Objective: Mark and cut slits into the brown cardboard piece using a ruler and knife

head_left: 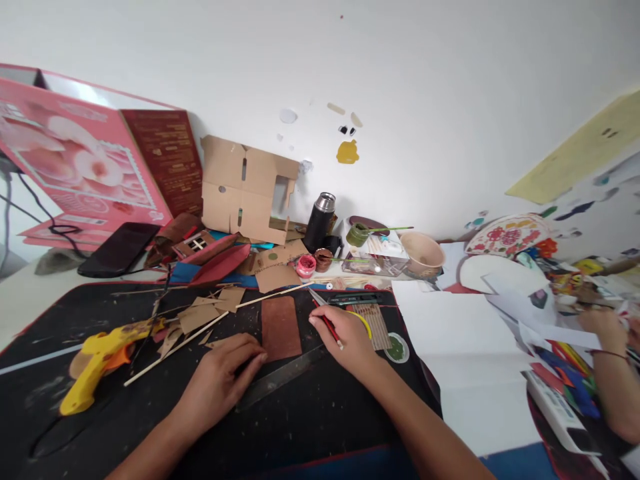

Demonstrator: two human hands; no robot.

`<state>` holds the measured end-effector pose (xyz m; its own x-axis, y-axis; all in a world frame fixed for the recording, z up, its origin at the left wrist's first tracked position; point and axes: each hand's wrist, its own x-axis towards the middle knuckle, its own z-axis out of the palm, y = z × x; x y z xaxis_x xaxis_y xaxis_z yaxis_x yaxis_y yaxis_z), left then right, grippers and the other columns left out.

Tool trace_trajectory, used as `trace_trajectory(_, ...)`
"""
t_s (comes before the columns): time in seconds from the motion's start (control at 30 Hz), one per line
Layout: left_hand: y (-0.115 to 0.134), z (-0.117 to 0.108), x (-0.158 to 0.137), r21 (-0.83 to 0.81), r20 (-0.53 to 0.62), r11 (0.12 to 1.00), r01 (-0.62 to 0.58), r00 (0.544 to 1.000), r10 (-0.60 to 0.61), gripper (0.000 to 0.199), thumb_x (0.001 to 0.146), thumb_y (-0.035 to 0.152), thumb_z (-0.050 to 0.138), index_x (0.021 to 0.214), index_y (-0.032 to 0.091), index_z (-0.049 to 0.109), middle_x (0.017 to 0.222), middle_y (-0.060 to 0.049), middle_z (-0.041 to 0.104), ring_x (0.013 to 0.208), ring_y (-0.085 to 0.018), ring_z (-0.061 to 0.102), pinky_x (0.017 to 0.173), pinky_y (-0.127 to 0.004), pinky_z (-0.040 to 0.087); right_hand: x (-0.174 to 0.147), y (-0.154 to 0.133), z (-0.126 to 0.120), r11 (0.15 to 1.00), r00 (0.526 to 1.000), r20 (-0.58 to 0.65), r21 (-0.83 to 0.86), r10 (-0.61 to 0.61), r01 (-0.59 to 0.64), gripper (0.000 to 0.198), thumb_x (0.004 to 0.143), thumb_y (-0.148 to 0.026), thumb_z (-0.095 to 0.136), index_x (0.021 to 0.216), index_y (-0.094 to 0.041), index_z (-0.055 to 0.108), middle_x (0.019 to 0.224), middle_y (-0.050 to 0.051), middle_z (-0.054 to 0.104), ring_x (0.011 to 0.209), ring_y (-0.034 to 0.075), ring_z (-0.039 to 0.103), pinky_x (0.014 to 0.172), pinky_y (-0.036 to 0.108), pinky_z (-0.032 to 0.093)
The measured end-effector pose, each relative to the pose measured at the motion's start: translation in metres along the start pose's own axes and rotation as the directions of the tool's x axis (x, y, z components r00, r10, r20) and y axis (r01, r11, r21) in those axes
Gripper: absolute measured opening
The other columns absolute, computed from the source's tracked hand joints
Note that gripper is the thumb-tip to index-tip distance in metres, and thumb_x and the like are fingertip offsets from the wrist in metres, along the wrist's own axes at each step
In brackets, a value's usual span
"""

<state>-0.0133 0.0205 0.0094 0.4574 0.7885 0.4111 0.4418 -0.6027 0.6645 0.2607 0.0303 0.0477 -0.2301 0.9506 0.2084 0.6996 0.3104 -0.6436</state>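
A brown rectangular piece [281, 328] lies flat on the black mat between my hands. My left hand [225, 377] rests at its lower left corner, fingers loosely bent, thumb apart from them, holding nothing that shows. My right hand [347, 333], to the right of the piece, is closed on a red pencil [330, 327] whose pale end points down toward me. Partly hidden behind that hand are scissors with a yellow handle [364, 323] and metal blades. Below the brown piece lies a clear ruler [283, 381], slanting up to the right.
A yellow glue gun [95, 367] lies left, near cardboard scraps [200, 315] and a thin wooden stick [175, 350]. Behind stand paint jars [306, 267], a black flask [320, 223] and cut cardboard [245, 187]. White paper [450, 333] and another person's arm [615, 373] are right.
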Motion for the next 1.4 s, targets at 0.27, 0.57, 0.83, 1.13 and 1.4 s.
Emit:
trace_trajectory(0.27,-0.002,0.001,-0.001,-0.007,-0.003,1.0,-0.008,1.0,0.008,0.023,0.106,0.029,0.055,0.09,0.024,0.071,0.085,-0.001,0.072,0.078,-0.014,0.07,0.072,-0.023,0.053,0.032,0.008,-0.032,0.901,0.985,0.092,-0.424,0.146,-0.094,0.027,0.109,-0.03,0.052,0.127,-0.023,0.071,0.126,0.009,0.078,0.109,0.024,0.074,0.092,0.03,0.049)
trace_trajectory(0.57,-0.002,0.0,0.001,-0.004,-0.003,1.0,-0.02,1.0,0.02,0.023,0.105,0.03,0.056,0.089,0.025,0.071,0.083,0.001,0.072,0.076,-0.013,0.07,0.071,-0.022,0.052,0.038,0.026,-0.062,0.781,0.943,0.133,-0.602,0.306,-0.168,0.038,0.105,-0.025,0.055,0.141,-0.027,0.066,0.125,0.01,0.079,0.111,0.028,0.074,0.088,0.033,0.048)
trace_trajectory(0.83,-0.001,0.0,0.002,0.01,0.027,1.0,0.019,0.999,-0.019,0.028,0.106,0.031,0.053,0.086,0.024,0.071,0.083,-0.001,0.073,0.077,-0.015,0.07,0.071,-0.025,0.053,0.032,0.057,-0.066,0.682,0.888,0.164,-0.704,0.43,-0.2,0.036,0.101,-0.032,0.064,0.136,-0.022,0.069,0.116,0.015,0.081,0.106,0.031,0.076,0.084,0.035,0.05)
trace_trajectory(1.13,0.0,0.002,-0.001,0.08,0.047,0.997,-0.024,0.999,0.02,0.026,0.107,0.03,0.052,0.092,0.024,0.072,0.083,-0.001,0.073,0.076,-0.015,0.07,0.07,-0.025,0.051,0.032,0.061,-0.064,0.671,0.893,0.14,-0.711,0.429,-0.21,0.032,0.098,-0.033,0.068,0.128,-0.02,0.067,0.106,0.014,0.081,0.098,0.03,0.076,0.077,0.032,0.047)
trace_trajectory(1.4,0.003,0.012,-0.011,0.253,0.149,0.961,-0.11,0.986,0.074,0.02,0.102,0.041,0.059,0.097,0.026,0.071,0.088,-0.002,0.073,0.079,-0.02,0.071,0.07,-0.03,0.052,0.008,0.06,-0.073,0.721,0.921,0.037,-0.635,0.387,-0.277,0.02,0.099,-0.033,0.066,0.116,-0.021,0.067,0.086,0.007,0.078,0.081,0.025,0.073,0.064,0.03,0.037)
